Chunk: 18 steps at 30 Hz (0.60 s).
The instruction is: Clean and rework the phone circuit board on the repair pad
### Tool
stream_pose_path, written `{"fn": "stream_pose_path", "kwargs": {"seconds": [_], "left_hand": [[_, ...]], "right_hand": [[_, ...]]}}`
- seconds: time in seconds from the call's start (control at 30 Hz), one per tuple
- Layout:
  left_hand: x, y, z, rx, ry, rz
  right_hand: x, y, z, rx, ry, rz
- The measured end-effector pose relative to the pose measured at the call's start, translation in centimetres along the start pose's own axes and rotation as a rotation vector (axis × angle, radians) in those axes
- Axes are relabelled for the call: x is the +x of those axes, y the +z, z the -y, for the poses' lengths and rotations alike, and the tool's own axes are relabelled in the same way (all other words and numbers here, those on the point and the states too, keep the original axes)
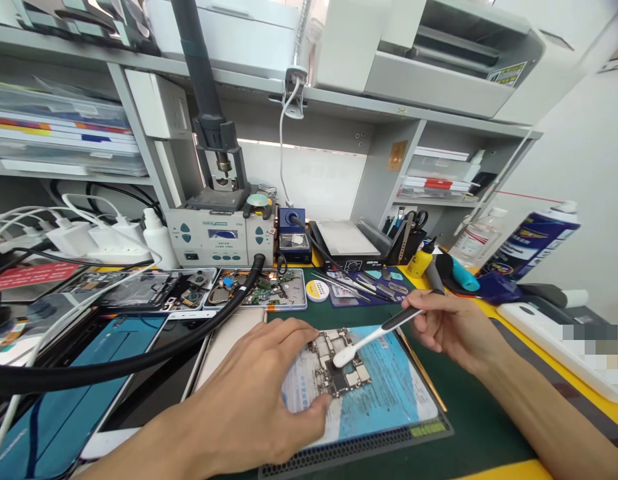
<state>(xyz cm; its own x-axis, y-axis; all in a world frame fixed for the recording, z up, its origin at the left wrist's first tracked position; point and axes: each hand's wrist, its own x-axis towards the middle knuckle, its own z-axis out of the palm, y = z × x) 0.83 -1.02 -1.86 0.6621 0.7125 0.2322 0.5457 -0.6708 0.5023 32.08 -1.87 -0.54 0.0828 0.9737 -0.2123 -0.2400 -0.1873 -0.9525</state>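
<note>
A small phone circuit board (339,363) lies on a blue work mat (389,393) in front of me. My left hand (259,393) rests on the mat, thumb and fingertips pinching the board's left edge and holding it down. My right hand (453,323) grips a white brush with a black handle (379,333). Its white head touches the board's surface.
Behind the mat lie opened phones (143,290), a tray of boards (263,290), tweezers (349,283) and a solder tin (317,291). A rework station (219,237) stands at the back, its black hose (139,360) crossing left. A spray can (529,243) and bottles stand right.
</note>
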Motion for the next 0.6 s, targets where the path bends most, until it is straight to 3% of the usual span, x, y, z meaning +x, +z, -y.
{"fn": "stream_pose_path", "kwargs": {"seconds": [0.6], "left_hand": [[-0.06, 0.09, 0.00, 0.023, -0.002, 0.020]], "right_hand": [[0.00, -0.09, 0.08, 0.011, -0.010, 0.038]]}}
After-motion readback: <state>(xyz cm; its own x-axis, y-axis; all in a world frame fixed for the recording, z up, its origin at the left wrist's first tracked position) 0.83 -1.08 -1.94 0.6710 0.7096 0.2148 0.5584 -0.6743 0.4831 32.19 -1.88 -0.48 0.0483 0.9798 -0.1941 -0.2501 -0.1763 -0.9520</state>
